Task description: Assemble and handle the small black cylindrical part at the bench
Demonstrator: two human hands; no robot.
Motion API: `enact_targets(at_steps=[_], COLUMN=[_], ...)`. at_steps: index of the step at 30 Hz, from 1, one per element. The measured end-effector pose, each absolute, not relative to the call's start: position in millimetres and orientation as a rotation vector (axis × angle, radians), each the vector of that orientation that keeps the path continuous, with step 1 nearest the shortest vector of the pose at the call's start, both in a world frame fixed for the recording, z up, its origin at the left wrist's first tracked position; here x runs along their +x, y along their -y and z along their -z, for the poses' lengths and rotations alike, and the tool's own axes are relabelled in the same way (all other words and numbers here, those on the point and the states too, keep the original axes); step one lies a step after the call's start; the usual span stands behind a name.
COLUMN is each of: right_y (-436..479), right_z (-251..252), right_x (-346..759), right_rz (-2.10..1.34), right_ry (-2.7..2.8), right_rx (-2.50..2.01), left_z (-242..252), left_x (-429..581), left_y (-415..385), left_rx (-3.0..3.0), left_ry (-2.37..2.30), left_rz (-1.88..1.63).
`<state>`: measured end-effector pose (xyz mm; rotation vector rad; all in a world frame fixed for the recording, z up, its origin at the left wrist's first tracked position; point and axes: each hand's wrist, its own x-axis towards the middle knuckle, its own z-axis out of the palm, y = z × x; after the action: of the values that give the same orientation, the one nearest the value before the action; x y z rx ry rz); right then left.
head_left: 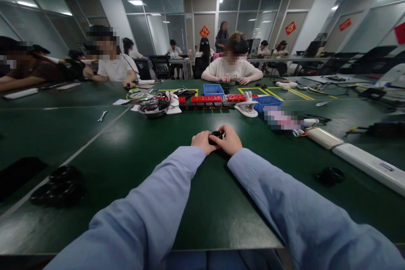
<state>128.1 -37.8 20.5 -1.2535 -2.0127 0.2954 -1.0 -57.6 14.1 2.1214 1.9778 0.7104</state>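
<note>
A small round black part point(216, 136) is held between my two hands over the middle of the green table point(190, 202). My left hand point(203, 141) has its fingers closed on the part's left side. From the right, my right hand point(231, 139) grips the same part, its thumb across the near side and its fingers behind. Several similar black rings point(60, 187) lie grouped at the left of the table. One more black ring point(330, 174) rests at the right, beyond my right forearm.
Red power strips point(206, 98), a blue bin point(213, 89), a white clamp point(247, 105) and a metal bowl with cables point(153, 108) stand ahead. A small wrench point(102, 116) lies left; a long white case point(370, 163) lies right. A person point(232, 65) sits opposite.
</note>
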Motion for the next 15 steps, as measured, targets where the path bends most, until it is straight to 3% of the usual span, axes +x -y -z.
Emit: enact_targets(at_steps=[9, 15], right_y=[33.3, 16.1], right_z=[-20.4, -27.3], right_x=[128.5, 146.1], right_rz=[-0.415, -1.104], right_ry=[2.013, 2.135], right_rx=[-1.155, -0.922], left_z=[-15.7, -16.9], left_x=[-2.5, -18.4], left_y=[56.7, 45.5], left_rx=[2.100, 2.161], left_ry=[-1.965, -1.576], left_rz=[-0.699, -0.656])
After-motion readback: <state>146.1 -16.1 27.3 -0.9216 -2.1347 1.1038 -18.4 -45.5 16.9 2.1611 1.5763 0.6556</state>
